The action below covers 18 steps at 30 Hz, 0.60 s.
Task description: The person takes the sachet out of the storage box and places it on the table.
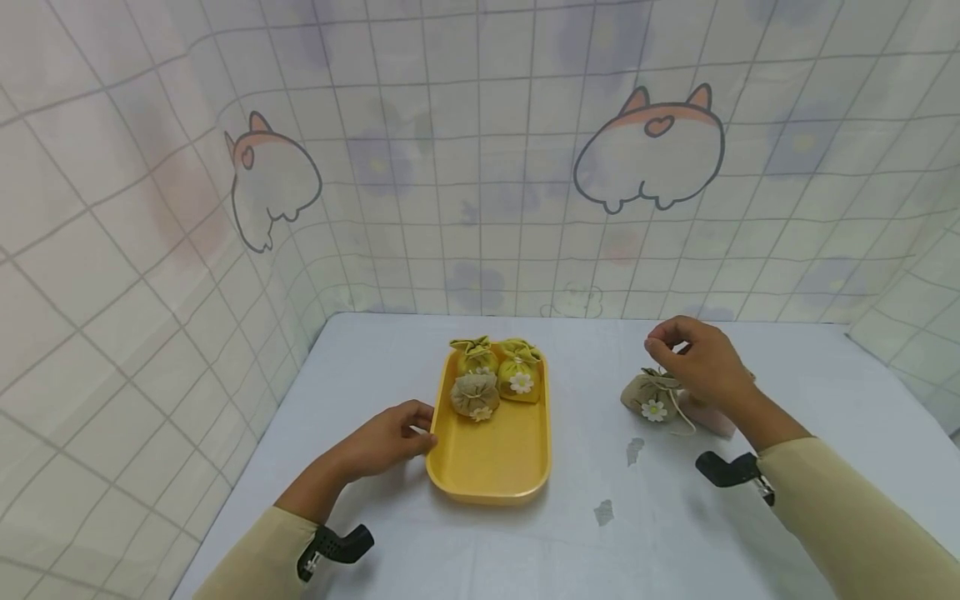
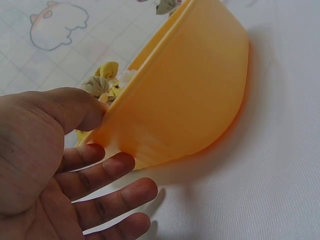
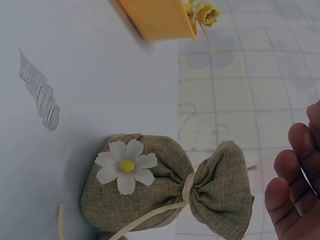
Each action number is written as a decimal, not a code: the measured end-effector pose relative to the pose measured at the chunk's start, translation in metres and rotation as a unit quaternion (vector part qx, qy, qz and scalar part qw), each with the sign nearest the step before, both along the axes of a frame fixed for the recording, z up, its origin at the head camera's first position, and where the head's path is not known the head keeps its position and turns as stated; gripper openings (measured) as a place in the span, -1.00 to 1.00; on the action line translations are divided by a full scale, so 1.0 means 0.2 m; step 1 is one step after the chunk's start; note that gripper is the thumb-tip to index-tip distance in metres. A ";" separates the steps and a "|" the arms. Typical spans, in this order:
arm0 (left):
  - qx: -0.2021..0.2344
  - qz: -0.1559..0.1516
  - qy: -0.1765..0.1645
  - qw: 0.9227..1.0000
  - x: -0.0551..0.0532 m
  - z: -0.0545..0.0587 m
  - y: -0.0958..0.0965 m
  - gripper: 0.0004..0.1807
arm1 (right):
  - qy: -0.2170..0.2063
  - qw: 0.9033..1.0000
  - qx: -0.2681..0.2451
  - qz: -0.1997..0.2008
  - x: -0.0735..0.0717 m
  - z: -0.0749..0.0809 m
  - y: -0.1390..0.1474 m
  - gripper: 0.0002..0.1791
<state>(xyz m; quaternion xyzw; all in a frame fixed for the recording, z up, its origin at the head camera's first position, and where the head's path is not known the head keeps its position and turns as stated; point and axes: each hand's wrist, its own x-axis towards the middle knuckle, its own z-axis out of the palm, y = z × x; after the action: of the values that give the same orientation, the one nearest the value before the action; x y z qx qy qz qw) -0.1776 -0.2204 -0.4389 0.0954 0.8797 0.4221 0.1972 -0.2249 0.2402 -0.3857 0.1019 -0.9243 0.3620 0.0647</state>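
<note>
A yellow tray [image 1: 491,462] stands left of the middle of the table. In its far end are two yellow-green drawstring pouches [image 1: 519,371] and a beige pouch [image 1: 472,392]. My left hand [image 1: 392,435] touches the tray's left rim with the thumb; its other fingers are spread along the outer wall in the left wrist view. Over on the right, a brown drawstring pouch [image 3: 145,185] with a white flower lies on its side. My right hand [image 1: 701,358] is just above that pouch, fingers loosely bent and holding nothing. Partly hidden under it is a pinkish pouch [image 1: 711,417].
The white tablecloth [image 1: 525,550] bears two small grey patches [image 1: 603,512] between the tray and my right arm. A checked curtain [image 1: 480,250] with cartoon animals hangs behind the table and along its left side.
</note>
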 end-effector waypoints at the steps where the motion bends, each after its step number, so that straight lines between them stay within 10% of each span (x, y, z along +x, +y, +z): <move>1: 0.001 -0.002 0.002 1.000 0.00 0.00 0.00 -0.61 | -0.001 1.000 -0.001 0.002 0.00 0.00 -0.01 -0.73; 18: 0.009 -0.007 0.004 1.000 0.00 0.00 -0.01 -0.59 | -0.029 0.998 -0.005 0.054 -0.05 -0.03 -0.20 -0.76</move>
<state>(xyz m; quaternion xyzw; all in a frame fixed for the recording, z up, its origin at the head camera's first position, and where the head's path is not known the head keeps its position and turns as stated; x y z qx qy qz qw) -0.1773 -0.2214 -0.4396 0.1051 0.8760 0.4282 0.1955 -0.2344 0.2010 -0.3911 0.1406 -0.9173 0.3721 0.0184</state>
